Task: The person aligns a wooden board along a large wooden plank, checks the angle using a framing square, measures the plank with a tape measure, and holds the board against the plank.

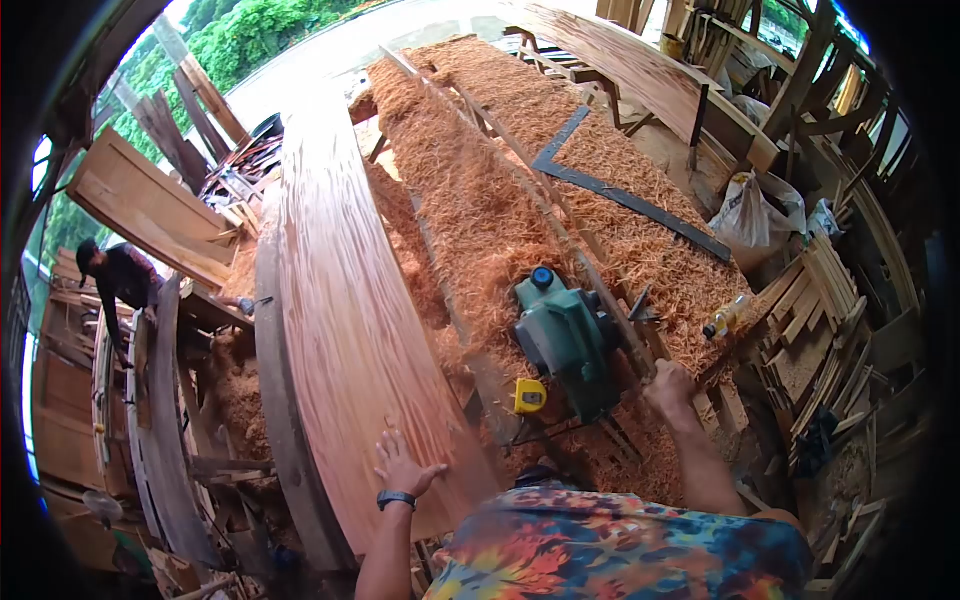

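My left hand (408, 466), with a dark watch on its wrist, lies flat with spread fingers on the near end of a long, wide reddish plank (345, 270). My right hand (670, 388) is closed around the near end of a long, narrow wooden strip (590, 265); its fingertips are partly hidden. Between my hands, a green electric planer (568, 345) rests on the shavings-covered bench, with a yellow tape measure (530, 396) beside it. Beyond the strip, a dark metal framing square (640, 207) lies on the curly wood shavings (460, 190).
A small bottle (727, 316) lies at the right edge of the shavings. Further right are stacked wood offcuts (815, 300) and a white sack (755, 220). Another wide board (620, 60) stands at the back. A co-worker (125, 280) bends over timber at the left.
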Motion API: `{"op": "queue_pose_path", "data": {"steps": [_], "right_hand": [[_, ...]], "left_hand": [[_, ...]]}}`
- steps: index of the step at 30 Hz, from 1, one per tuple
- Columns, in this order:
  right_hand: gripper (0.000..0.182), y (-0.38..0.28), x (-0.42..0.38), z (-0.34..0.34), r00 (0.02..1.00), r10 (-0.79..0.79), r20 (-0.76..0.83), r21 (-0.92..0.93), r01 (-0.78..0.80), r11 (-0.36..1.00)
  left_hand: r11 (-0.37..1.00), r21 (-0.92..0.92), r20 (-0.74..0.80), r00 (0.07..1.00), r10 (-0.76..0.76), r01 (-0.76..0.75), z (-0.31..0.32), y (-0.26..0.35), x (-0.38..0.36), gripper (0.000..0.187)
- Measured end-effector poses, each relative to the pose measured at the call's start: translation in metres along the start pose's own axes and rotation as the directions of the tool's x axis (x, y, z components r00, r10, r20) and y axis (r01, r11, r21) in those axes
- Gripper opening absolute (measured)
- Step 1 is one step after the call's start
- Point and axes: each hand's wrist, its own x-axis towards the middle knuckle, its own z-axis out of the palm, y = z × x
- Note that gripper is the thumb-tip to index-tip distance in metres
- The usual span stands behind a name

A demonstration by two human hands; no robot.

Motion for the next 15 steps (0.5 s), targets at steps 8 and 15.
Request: {"op": "queue_pose_path", "data": {"steps": [8,15], "right_hand": [[0.028,0.005,-0.013,-0.069,0.968,-0.109,-0.227,-0.065,0.097,0.993],[0.038,0.035,0.01,-0.059,0.954,-0.149,-0.259,0.078,0.174,0.982]], "left_hand": [[1.0,0.005,0.01,1.0,0.003,-0.003,-0.002,0.002,-0.001,0.133],[1.0,0.021,0.034,0.999,-0.008,0.007,-0.005,0.005,-0.004,0.132]]}}
